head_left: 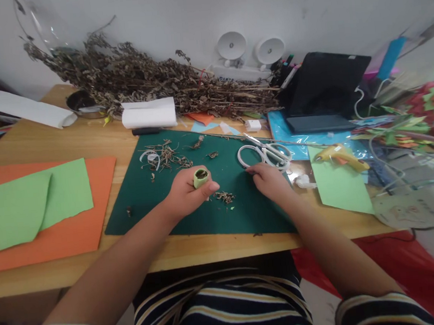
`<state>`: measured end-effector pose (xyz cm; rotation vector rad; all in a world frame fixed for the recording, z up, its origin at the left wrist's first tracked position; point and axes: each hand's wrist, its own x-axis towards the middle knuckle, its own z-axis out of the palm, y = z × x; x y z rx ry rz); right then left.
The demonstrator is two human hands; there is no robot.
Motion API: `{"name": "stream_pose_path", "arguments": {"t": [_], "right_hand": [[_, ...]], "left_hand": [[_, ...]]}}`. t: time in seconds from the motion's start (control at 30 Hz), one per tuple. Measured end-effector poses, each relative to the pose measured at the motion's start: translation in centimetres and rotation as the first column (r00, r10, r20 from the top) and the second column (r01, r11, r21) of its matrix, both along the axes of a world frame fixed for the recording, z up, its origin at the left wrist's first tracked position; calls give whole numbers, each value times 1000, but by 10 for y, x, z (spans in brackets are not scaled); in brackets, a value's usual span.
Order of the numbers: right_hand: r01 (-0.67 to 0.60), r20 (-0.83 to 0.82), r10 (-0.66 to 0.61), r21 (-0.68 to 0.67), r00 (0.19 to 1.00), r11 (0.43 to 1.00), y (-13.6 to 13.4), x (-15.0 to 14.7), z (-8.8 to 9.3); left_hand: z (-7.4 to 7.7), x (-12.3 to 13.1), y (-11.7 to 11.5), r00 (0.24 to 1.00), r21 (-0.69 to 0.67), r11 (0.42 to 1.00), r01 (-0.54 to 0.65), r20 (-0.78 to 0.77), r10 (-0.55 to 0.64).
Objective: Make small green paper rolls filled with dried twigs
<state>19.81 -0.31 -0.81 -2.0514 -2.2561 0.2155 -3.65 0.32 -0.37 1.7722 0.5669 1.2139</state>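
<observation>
My left hand (189, 192) is wrapped round a small light green paper tube (201, 179). Brown dried plant bits show inside the tube's open top. On the right, my right hand (269, 182) has its fingers drawn together by the handles of the white scissors (264, 154). A dark speck shows at its fingertips, too small to name, and I cannot tell whether they touch the scissors. Both hands are over a dark green cutting mat (202, 222). A small heap of dried crumbs (225, 197) lies between them, and dried stems (166, 156) are scattered farther back.
Behind the mat lie a large bundle of dried plants (150, 75), a white paper roll (148, 114) and a dark tablet (323, 84). Green sheets (67, 194) rest on orange paper (104, 186) at left. A yellow glue gun (340, 158) lies at right.
</observation>
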Motion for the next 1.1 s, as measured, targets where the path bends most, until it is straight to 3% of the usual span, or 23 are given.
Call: {"name": "stream_pose_path", "arguments": {"t": [0.23,0.67,0.97,1.1], "right_hand": [[49,87,-56,81,995,996,3,-10,-6],[9,317,-19,33,948,999,27,-26,-1],[-100,316,110,-46,942,994,53,-28,12],[-306,168,330,-153,929,940,38,-35,17]], "left_hand": [[-4,-1,2,1000,-10,1000,-23,-10,23],[-3,0,1,999,2,1000,-27,-43,27],[5,1,-1,996,23,1000,-9,-89,11],[9,2,-2,995,13,1000,-20,-97,21]]}}
